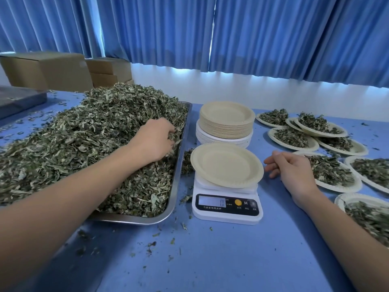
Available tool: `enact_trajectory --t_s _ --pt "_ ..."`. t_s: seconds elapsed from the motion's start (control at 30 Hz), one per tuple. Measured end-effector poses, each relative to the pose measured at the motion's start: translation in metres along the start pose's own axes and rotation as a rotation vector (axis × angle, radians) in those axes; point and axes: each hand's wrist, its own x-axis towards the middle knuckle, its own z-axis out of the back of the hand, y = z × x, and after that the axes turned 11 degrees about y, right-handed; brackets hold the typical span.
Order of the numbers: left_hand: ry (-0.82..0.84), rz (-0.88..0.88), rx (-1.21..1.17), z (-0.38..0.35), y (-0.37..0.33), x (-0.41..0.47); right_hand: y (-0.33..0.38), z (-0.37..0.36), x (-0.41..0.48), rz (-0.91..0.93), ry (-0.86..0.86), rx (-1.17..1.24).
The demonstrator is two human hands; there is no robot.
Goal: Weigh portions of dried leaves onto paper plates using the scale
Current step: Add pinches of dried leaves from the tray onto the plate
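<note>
Filled plates (294,140) lie at frame right; a plate stack (226,123) awaits. An empty paper plate (227,165) sits on the scale (227,211), which reads zero. The left grip (155,140) closes on dried leaves (84,133) in the tray (175,182), centre left; the right grip (292,171) is loosely curled and empty

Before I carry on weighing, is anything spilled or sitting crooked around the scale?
Yes. Leaf bits lie scattered on the blue table in front of the tray, and a clump lies between tray and scale. The empty plate looks tilted on the scale.
</note>
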Motion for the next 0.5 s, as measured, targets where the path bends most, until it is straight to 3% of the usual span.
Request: enact_trajectory --t_s 0.27,0.4,0.5 --pt "-0.144 0.016 -0.070 0.017 -0.004 0.010 -0.004 0.002 0.003 0.010 0.019 -0.011" --pt "-0.198 -0.140 -0.087 0.016 -0.019 0.007 -0.005 0.002 0.003 0.012 0.028 -0.020" --pt "-0.058 -0.300 -0.176 0.012 -0.040 0.002 -0.006 0.002 0.003 0.013 0.034 -0.024"
